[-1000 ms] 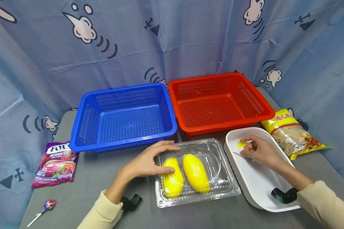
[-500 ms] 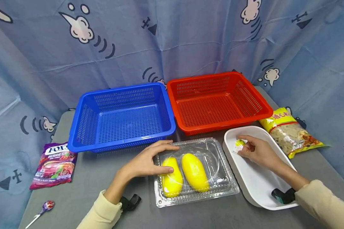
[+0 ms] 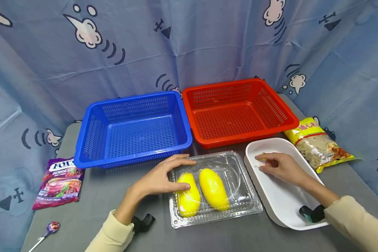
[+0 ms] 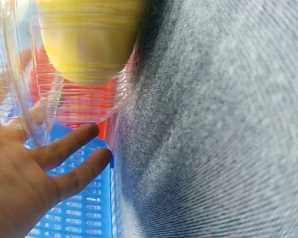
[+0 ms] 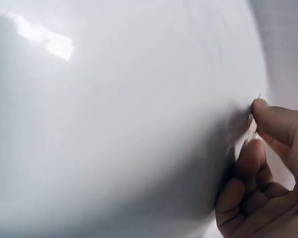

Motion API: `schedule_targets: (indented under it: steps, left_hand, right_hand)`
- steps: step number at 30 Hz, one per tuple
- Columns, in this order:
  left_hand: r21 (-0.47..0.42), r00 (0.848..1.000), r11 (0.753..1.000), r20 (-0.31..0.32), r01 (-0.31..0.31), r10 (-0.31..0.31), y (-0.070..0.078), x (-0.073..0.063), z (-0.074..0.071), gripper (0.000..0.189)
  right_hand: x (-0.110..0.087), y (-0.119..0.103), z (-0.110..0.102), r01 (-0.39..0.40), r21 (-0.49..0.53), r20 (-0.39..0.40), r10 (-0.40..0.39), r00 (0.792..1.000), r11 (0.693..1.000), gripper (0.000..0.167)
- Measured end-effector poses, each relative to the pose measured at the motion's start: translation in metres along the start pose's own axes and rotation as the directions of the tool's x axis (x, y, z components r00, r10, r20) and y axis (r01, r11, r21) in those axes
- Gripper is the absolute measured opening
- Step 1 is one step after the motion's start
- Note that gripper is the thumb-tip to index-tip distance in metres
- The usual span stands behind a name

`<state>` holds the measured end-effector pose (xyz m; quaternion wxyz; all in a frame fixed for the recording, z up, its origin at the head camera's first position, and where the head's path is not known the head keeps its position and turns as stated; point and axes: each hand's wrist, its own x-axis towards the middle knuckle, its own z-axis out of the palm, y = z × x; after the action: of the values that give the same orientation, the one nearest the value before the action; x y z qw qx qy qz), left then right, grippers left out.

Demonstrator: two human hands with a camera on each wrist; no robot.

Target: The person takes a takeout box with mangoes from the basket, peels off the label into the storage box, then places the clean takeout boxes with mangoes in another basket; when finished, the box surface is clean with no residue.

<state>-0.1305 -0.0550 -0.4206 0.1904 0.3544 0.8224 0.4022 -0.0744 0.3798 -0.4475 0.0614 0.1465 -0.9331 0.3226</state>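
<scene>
My left hand (image 3: 167, 176) rests at the left side of a clear plastic clamshell box (image 3: 239, 189), thumb over the lid, fingers spread along its back left corner. In the left wrist view two straight fingers (image 4: 84, 171) extend past the box's edge. Two yellow oval things (image 3: 214, 189) lie inside it. My right hand (image 3: 281, 168) is inside the white oblong tub (image 3: 289, 206), near its far left end. Thumb and forefinger pinch a small, pale, partly yellow packet (image 3: 258, 163), mostly hidden by the fingers; in the right wrist view only a sliver of the packet (image 5: 251, 130) shows.
A blue basket (image 3: 141, 133) and a red basket (image 3: 233, 120) stand side by side at the back. A yellow-topped food bag (image 3: 321, 147) lies right of the tub. At left are a purple Fox's candy bag (image 3: 58, 183) and a lollipop (image 3: 51, 228). A patterned curtain (image 3: 145, 45) hangs behind.
My right hand has dipped a little and turned, so its fingers now cover most of the small packet. The left hand stays on the box; the view has shifted slightly.
</scene>
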Motion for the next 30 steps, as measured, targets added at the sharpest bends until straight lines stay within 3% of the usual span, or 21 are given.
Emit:
schedule_targets:
  steps: [4,10,17,26,30]
  left_hand:
    - [0.001,1.000,1.000,0.000,0.001,-0.001,0.001,0.000,-0.001,0.064]
    - [0.005,1.000,1.000,-0.002,-0.006,0.006,0.001,0.001,-0.002,0.065]
    - [0.016,1.000,0.999,-0.001,-0.028,0.028,0.001,0.001,-0.003,0.066]
    - [-0.044,0.997,0.996,-0.005,-0.075,0.075,-0.004,0.000,-0.004,0.053]
    - [-0.078,0.995,0.992,0.011,-0.099,0.100,-0.007,-0.003,-0.006,0.052]
  right_hand:
    - [0.001,0.000,0.000,-0.012,-0.071,-0.015,0.011,1.000,0.997,0.033]
    - [0.001,-0.001,-0.008,-0.104,-0.106,0.024,0.107,0.994,0.989,0.038]
    - [0.001,-0.002,-0.015,-0.259,-0.113,0.066,0.267,0.961,0.959,0.037]
    - [0.001,-0.005,-0.017,-0.300,-0.134,0.072,0.311,0.948,0.945,0.035]
    - [0.001,-0.007,-0.020,-0.296,-0.092,0.098,0.304,0.947,0.951,0.038]
